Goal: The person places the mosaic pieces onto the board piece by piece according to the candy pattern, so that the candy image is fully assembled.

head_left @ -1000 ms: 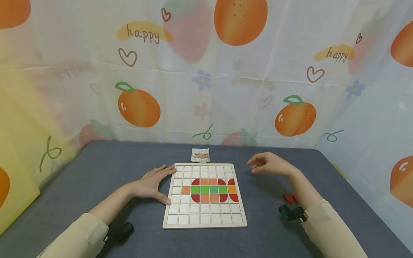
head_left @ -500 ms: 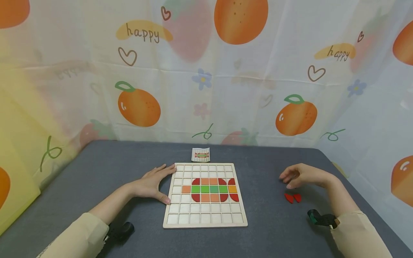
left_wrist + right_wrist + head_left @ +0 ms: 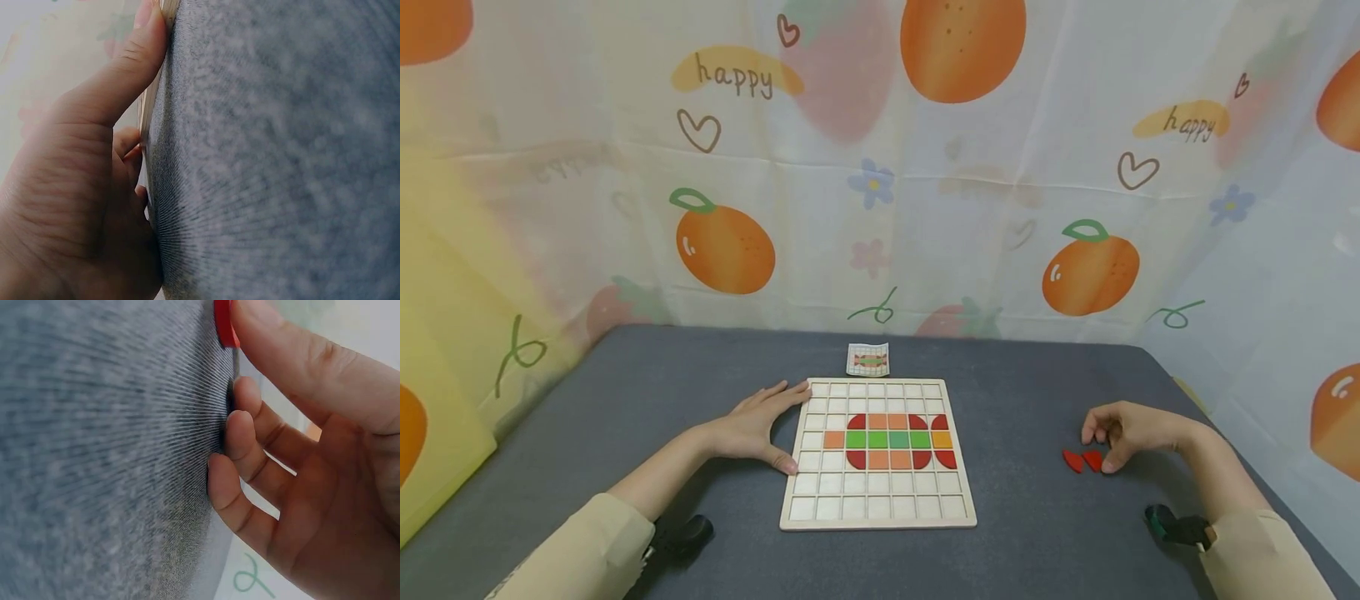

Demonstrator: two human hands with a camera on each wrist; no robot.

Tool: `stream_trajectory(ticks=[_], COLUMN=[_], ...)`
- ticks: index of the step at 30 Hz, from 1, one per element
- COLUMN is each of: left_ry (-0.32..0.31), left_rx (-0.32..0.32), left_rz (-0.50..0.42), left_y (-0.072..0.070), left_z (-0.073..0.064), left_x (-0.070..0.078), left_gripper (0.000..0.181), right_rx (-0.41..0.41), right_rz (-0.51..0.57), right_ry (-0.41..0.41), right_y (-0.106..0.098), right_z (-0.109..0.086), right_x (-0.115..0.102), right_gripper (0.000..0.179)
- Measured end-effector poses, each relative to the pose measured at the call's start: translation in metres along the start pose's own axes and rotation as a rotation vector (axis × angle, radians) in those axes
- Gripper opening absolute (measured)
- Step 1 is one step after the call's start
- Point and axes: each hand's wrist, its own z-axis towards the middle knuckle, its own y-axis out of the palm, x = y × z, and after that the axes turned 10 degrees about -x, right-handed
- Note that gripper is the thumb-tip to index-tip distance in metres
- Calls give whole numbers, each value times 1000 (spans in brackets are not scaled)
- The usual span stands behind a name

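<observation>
In the head view, my left hand (image 3: 748,425) rests at the left edge of a pale wooden grid board (image 3: 880,508), fingers spread and thumb on the rim. Red, orange, green and yellow tiles fill part of its middle rows. At the right, my right hand (image 3: 1138,433) is low over the table beside two red curved-edge tiles (image 3: 1072,461). Its thumb touches or nearly touches the nearer red tile (image 3: 1092,460); the index fingertip is just beyond it. In the right wrist view, that red tile (image 3: 224,325) lies against the thumb, while the other fingers (image 3: 240,434) bend loosely onto the tabletop.
A small pattern card (image 3: 868,360) lies behind the board on the dark grey table (image 3: 1015,533). A fruit-printed curtain (image 3: 955,242) hangs along the back, and a yellow surface (image 3: 441,417) stands at the left. Dark wrist cameras (image 3: 1176,527) sit on both wrists.
My right hand has moved right and down from near the board to the two red tiles, lowering its thumb to one of them. The left hand stays at the board.
</observation>
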Motion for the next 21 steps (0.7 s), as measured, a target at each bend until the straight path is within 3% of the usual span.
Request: stream_trajectory(ticks=[7, 11, 21], left_ry=[-5, -1, -14], left_rx=[0, 3, 2], left_rz=[3, 3, -4], left_y=[1, 1, 2], left_z=[0, 1, 3], left_x=[-1, -2, -3], left_gripper=[115, 115, 116], right_rx=[10, 21, 57], right_rz=[-8, -70, -93], right_ry=[25, 31, -40], right_y=[3, 4, 2], right_z=[3, 5, 2], right_x=[-3, -4, 2], right_gripper=[38, 34, 28])
